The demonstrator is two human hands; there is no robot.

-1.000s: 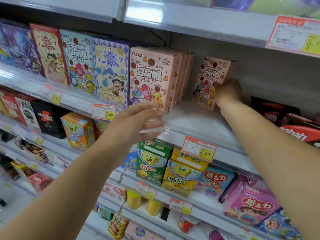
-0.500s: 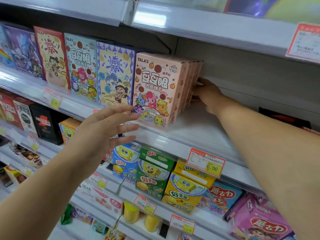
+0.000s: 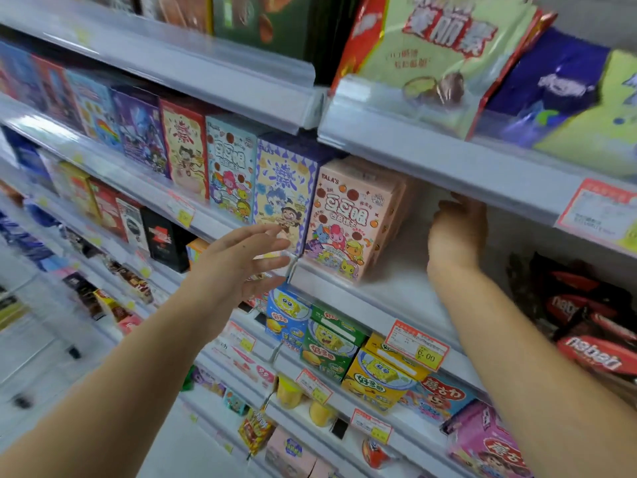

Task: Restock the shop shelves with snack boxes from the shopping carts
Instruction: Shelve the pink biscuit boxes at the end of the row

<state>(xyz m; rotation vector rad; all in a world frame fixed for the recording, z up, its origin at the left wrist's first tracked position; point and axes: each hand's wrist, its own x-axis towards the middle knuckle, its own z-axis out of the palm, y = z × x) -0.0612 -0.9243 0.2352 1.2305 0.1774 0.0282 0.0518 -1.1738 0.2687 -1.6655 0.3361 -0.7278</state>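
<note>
1. Both forearms are entering from the bottom edge of the view and are cut off below the elbows. Blur is smearing the far-left shelves, so I am not reading anything there.
2. The left hand [image 3: 241, 267] is hovering just in front of the shelf's [image 3: 406, 284] front edge, fingers spread and straight, gripping nothing. It is covering the lower corner of the purple-and-white box [image 3: 282, 188].
3. The pink snack boxes [image 3: 348, 222] are standing upright in a row at that shelf's front edge. The front one is facing me and mostly hiding the others behind it, so I cannot count them.
4. To their right the shelf is lying bare toward the dark red packs [image 3: 593, 353], giving open room.
5. The right hand [image 3: 456, 232] is reaching deeper over that bare stretch, apart from the boxes, with its back toward me. Its fingers are loosely raised and holding nothing that I am seeing, and its fingertips are blurring under the upper shelf rail [image 3: 448, 160].
</note>
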